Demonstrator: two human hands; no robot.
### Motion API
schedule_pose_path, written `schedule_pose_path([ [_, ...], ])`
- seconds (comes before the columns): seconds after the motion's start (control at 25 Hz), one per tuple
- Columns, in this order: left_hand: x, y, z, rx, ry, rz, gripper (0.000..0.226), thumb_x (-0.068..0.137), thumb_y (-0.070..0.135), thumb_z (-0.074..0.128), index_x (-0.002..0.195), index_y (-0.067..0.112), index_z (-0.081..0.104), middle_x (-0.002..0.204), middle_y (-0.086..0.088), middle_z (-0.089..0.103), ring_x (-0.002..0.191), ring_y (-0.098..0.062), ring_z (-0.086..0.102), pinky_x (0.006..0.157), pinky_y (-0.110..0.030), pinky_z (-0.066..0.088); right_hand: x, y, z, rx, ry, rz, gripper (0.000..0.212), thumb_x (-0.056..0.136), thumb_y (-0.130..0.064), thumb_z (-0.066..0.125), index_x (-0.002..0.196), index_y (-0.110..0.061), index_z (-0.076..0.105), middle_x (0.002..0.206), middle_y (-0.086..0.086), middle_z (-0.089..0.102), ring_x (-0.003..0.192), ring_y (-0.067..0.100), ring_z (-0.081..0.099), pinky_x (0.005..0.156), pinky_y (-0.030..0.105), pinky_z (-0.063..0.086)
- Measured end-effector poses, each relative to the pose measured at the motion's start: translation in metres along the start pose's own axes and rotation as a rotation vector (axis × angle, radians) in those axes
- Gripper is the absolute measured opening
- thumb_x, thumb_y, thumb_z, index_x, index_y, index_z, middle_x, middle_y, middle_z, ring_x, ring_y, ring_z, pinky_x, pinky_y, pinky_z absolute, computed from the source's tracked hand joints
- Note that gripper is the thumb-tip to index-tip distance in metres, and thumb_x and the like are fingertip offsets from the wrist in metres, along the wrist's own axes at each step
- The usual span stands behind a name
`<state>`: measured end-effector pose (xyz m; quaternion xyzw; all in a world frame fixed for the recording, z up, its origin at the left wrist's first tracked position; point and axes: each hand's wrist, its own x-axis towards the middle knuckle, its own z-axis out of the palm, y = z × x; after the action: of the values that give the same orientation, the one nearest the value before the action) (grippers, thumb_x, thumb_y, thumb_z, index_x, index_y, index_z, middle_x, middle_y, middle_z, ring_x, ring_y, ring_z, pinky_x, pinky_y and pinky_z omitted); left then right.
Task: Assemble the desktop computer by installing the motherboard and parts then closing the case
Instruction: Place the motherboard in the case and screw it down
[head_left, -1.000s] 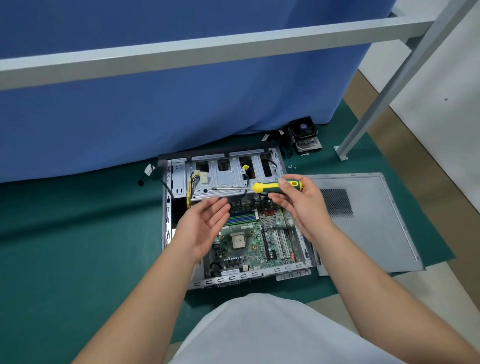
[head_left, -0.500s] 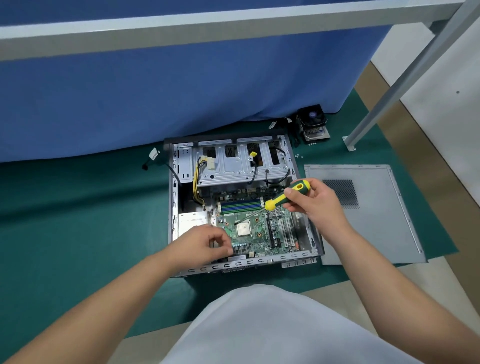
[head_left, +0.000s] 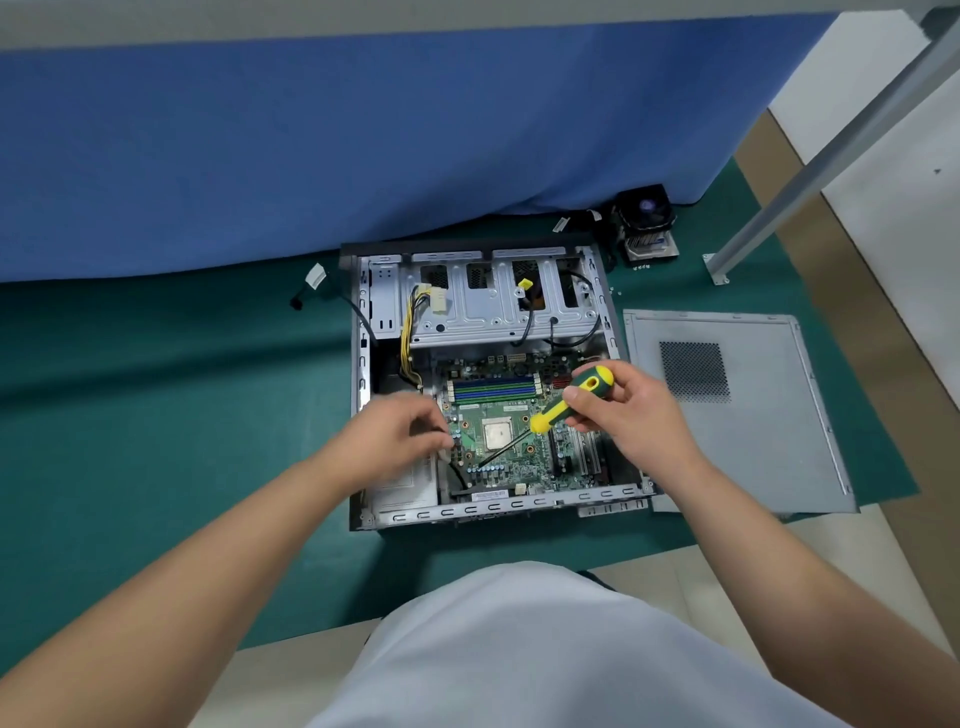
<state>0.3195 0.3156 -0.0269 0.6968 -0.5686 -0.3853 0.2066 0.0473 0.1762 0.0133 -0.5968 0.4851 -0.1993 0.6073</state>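
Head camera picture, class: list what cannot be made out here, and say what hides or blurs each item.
- Left hand: motion blur hides whether its fingers hold anything, perhaps a screw.
- Screwdriver tip: too thin to tell whether it touches the motherboard.
- Small screws beside the cooler fan: too small to count.
- Case floor under the drive cage: hidden by the cage.

The open computer case (head_left: 363, 395) is lying on the mat (head_left: 156, 415), with the motherboard (head_left: 511, 447) sitting inside its nearer part and the drive cage (head_left: 498, 312) lying behind the board. The side panel (head_left: 753, 426) is lying flat on the mat just to the right of the case, and the cooler fan (head_left: 647, 221) is sitting behind the case's far right corner. The cloth (head_left: 363, 145) is hanging behind them all.
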Motion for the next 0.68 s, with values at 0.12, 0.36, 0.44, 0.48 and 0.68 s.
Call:
schedule_pose_path([
  [0.12,0.022,-0.003,-0.003,0.158,0.106,0.083,0.016,0.089,0.045,0.073,0.09,0.029,0.069,0.092,0.021,0.063,0.093,0.001,0.053,0.093,-0.03,0.04,-0.004,0.004,0.01,-0.057,-0.042,-0.011,0.02,0.088,-0.025,0.08,0.105,-0.026,0.07,0.093,0.007,0.076,0.08,0.027,0.076,0.072,0.029,0.062],
  [0.36,0.055,-0.014,0.015,0.375,0.274,0.009,0.021,0.092,0.051,0.068,0.097,0.031,0.072,0.124,0.013,0.057,0.123,-0.013,0.046,0.102,-0.037,0.039,-0.003,0.019,0.035,-0.136,-0.131,0.001,0.022,0.088,-0.028,0.079,0.1,-0.041,0.068,0.098,-0.001,0.074,0.091,0.018,0.075,0.084,0.04,0.063],
  [0.44,0.057,-0.017,0.02,0.416,0.305,-0.017,0.021,0.093,0.052,0.066,0.098,0.032,0.072,0.123,0.014,0.058,0.12,-0.012,0.049,0.099,-0.036,0.042,0.0,0.025,0.04,-0.248,-0.129,-0.014,0.024,0.087,-0.035,0.079,0.104,-0.044,0.066,0.096,-0.005,0.074,0.091,0.013,0.074,0.088,0.043,0.061],
  [0.48,0.058,-0.017,0.021,0.426,0.317,-0.027,0.021,0.093,0.052,0.065,0.098,0.032,0.072,0.122,0.014,0.058,0.119,-0.011,0.049,0.098,-0.036,0.043,0.001,0.027,0.042,-0.3,-0.13,-0.022,0.025,0.087,-0.037,0.079,0.106,-0.045,0.065,0.095,-0.007,0.073,0.09,0.011,0.073,0.088,0.042,0.061],
  [0.68,0.06,-0.018,0.024,0.442,0.335,-0.048,0.02,0.094,0.049,0.065,0.096,0.031,0.07,0.119,0.013,0.059,0.115,-0.012,0.051,0.091,-0.037,0.045,0.003,0.031,0.05,-0.466,-0.194,-0.051,0.029,0.089,-0.042,0.075,0.113,-0.047,0.06,0.064,-0.016,0.062,0.05,0.005,0.053,0.054,0.024,0.052],
])
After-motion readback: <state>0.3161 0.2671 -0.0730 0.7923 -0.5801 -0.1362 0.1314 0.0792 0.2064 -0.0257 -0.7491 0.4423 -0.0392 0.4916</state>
